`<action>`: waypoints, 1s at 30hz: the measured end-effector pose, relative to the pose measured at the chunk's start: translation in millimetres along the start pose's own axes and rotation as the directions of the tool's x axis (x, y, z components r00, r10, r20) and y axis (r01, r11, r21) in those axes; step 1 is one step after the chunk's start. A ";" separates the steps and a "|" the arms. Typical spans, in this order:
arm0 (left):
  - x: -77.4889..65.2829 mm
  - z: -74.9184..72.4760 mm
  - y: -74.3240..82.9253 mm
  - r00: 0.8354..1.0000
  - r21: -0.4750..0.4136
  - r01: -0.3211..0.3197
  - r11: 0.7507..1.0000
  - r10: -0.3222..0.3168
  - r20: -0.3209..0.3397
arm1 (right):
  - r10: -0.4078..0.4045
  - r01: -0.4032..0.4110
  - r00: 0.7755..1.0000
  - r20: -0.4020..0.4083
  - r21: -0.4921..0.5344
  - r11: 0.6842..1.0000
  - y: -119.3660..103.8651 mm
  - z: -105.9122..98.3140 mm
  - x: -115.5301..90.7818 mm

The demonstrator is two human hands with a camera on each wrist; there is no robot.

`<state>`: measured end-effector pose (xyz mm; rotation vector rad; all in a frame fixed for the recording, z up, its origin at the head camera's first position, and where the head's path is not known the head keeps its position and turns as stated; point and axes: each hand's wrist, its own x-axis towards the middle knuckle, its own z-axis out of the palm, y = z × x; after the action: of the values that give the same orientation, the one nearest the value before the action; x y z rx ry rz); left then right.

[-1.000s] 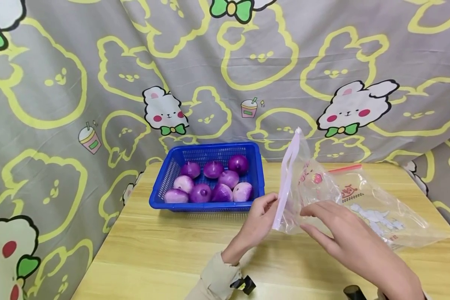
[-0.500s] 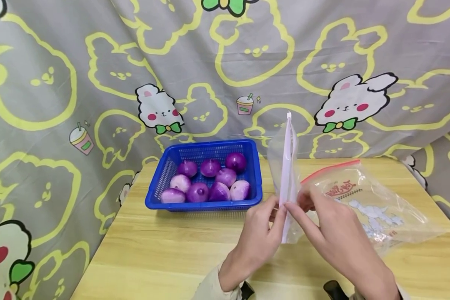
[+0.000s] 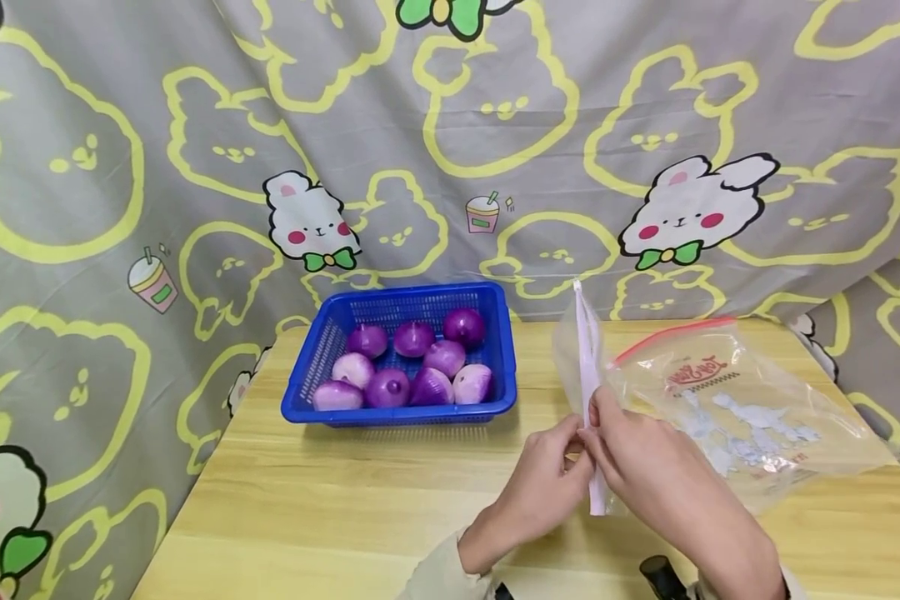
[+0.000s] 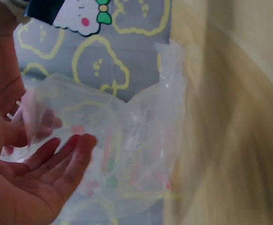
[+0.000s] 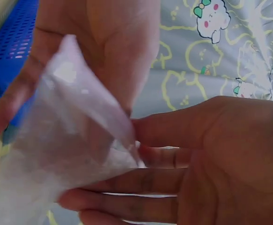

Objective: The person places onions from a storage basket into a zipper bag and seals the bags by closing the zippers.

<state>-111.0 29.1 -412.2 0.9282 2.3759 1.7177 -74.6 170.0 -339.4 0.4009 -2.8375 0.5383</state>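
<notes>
Between my two hands a clear zip bag [image 3: 567, 358] stands on edge, its lavender zip strip [image 3: 585, 367] toward me and a white slider [image 3: 577, 285] at the far end. My left hand [image 3: 543, 479] pinches the strip from the left, partway along it. From the other side, the thumb and forefinger of my right hand [image 3: 663, 471] pinch the same strip, close to the left fingertips. The left wrist view has the bag's thin film [image 4: 103, 145] hanging past my left fingers [image 4: 75, 164]. In the right wrist view, the strip runs up to my right thumb [image 5: 173, 131].
A blue plastic basket [image 3: 397, 412] holding several purple onions [image 3: 387, 388] is on the wooden table [image 3: 307, 500], left of the hands. Another clear bag with a red zip [image 3: 780, 433] lies flat at the right. A patterned curtain [image 3: 390, 100] hangs behind the table.
My right hand has come in from the bag's right side to its strip, beside the left fingers. The bag's mouth has narrowed, and the strip has turned edge-on and sunk lower.
</notes>
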 end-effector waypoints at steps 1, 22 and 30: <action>0.1 -0.7 -2.4 0.999 -0.022 0.033 0.999 -0.033 0.001 | -0.006 0.006 1.000 0.018 0.001 1.000 1.2 2.6 0.9; 3.2 -29.6 -5.2 0.934 0.422 -0.072 0.904 0.209 -0.288 | 0.066 -0.065 0.998 0.010 -0.054 0.996 23.1 -2.0 11.2; 3.4 -37.1 0.3 0.962 0.554 -0.246 0.796 0.269 0.042 | 0.005 -0.007 0.999 0.052 0.039 0.999 30.8 3.1 15.1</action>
<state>-128.0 -0.4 -397.0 1.3530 2.9624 1.0971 -98.7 193.0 -348.2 0.4197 -2.8830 0.5940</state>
